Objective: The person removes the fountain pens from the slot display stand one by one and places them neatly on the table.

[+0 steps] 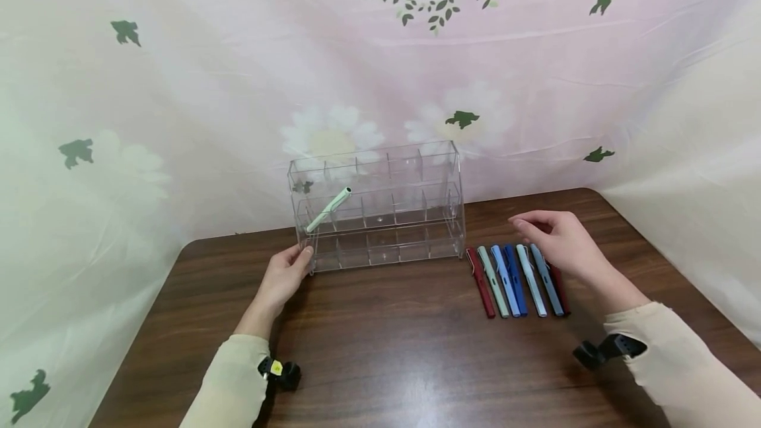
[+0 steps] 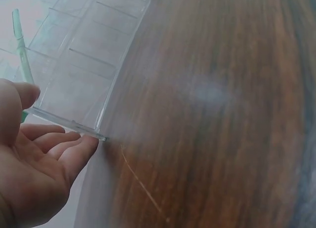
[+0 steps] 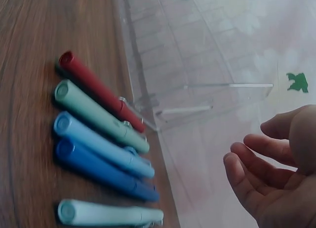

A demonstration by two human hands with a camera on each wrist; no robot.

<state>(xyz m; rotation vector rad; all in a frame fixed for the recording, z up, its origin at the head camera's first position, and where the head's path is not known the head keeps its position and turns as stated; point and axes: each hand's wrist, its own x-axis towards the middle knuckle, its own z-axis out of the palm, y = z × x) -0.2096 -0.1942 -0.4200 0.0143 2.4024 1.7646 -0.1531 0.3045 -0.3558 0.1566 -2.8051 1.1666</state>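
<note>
A clear tiered pen organizer (image 1: 380, 222) stands at the back of the table, divided into compartments. One pale green pen (image 1: 328, 210) leans in its leftmost part, tilted up to the right. My left hand (image 1: 288, 271) grips the organizer's lower left side between thumb and fingers. Over the far ends of the pens at the right hovers my right hand (image 1: 557, 242), fingers loosely bent and nothing in them. Those pens lie in a row: red (image 1: 481, 283), green (image 1: 493, 283), light blue (image 1: 505, 281), dark blue (image 1: 516, 283), pale blue (image 1: 532, 281), grey-blue (image 1: 547, 281) and dark red (image 1: 559, 289), the last partly hidden.
The brown wooden table (image 1: 380, 335) has rounded back corners. Behind it hangs a pink cloth (image 1: 238, 84) with printed flowers and leaves, close to the organizer's back. A black camera (image 1: 290, 375) is strapped to the left wrist, another (image 1: 590, 354) to the right.
</note>
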